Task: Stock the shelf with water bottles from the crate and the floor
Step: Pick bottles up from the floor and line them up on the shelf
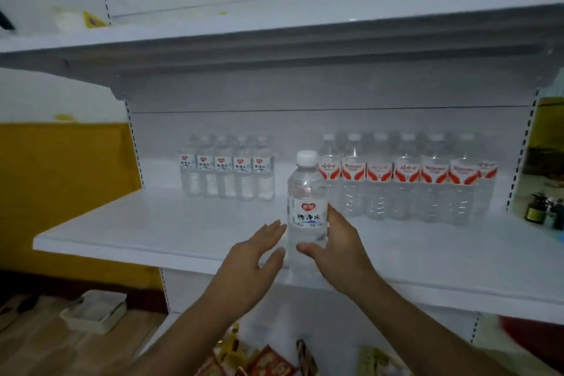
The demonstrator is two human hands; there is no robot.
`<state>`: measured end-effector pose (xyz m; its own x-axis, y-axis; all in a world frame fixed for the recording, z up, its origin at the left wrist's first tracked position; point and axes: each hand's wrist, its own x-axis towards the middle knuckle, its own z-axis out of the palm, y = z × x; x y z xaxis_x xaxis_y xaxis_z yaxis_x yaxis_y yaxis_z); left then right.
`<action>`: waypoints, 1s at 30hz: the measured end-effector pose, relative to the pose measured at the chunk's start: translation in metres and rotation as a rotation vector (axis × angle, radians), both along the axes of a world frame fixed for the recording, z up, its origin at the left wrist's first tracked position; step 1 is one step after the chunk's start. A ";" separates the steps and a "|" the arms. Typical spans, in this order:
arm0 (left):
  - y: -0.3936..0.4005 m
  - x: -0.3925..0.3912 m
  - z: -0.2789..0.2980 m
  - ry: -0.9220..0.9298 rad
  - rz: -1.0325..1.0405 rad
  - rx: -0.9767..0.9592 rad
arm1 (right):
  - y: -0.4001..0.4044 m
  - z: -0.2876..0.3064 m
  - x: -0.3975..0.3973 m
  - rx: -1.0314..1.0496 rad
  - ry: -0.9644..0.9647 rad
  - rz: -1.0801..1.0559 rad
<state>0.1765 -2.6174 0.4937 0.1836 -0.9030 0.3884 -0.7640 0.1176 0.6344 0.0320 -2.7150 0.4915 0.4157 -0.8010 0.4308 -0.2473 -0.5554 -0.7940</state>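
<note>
Standing a small water bottle (306, 214) upright near the front edge of a white shelf (152, 232), a person reaches in with both hands; the right hand (334, 249) wraps loosely round the bottle's lower half, thumb in front, fingers (332, 214) behind; the left hand (254, 262) is open and empty, its fingertips just beside the bottle, whether touching I cannot tell; a row of matching small bottles (225, 175) stands at the back left, and taller red-labelled bottles (409, 180) fill the back right; to place it well, it probably wants sliding back and left, kept upright, label facing out, beside the matching row, without knocking a neighbour.
</note>
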 end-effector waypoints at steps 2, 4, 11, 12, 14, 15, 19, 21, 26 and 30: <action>-0.024 0.034 -0.010 -0.130 0.052 0.151 | -0.027 -0.005 0.024 0.040 0.022 -0.023; -0.045 0.059 -0.018 -0.149 0.100 0.266 | -0.057 -0.011 0.049 0.064 0.031 -0.036; -0.087 0.100 -0.050 -0.120 0.162 0.260 | -0.168 -0.028 0.146 0.027 0.067 -0.186; -0.088 0.102 -0.053 -0.133 0.161 0.253 | -0.184 -0.030 0.157 0.031 0.060 -0.217; -0.089 0.105 -0.057 -0.170 0.176 0.238 | -0.212 -0.034 0.173 0.031 0.053 -0.266; -0.090 0.107 -0.059 -0.182 0.178 0.231 | -0.223 -0.036 0.179 0.021 0.056 -0.286; -0.093 0.109 -0.065 -0.177 0.160 0.200 | -0.260 -0.039 0.193 -0.010 0.096 -0.354; -0.095 0.109 -0.067 -0.170 0.160 0.175 | -0.273 -0.038 0.197 -0.010 0.131 -0.361; -0.093 0.109 -0.068 -0.156 0.150 0.118 | -0.284 -0.046 0.198 0.041 0.242 -0.391; -0.080 0.106 -0.068 -0.082 0.201 0.091 | -0.237 -0.044 0.179 0.060 0.285 -0.337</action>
<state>0.2824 -2.6972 0.4257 0.3347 -0.8834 0.3281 -0.8157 -0.0972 0.5703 0.2109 -2.9519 0.4477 0.2224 -0.9322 0.2854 -0.6200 -0.3612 -0.6966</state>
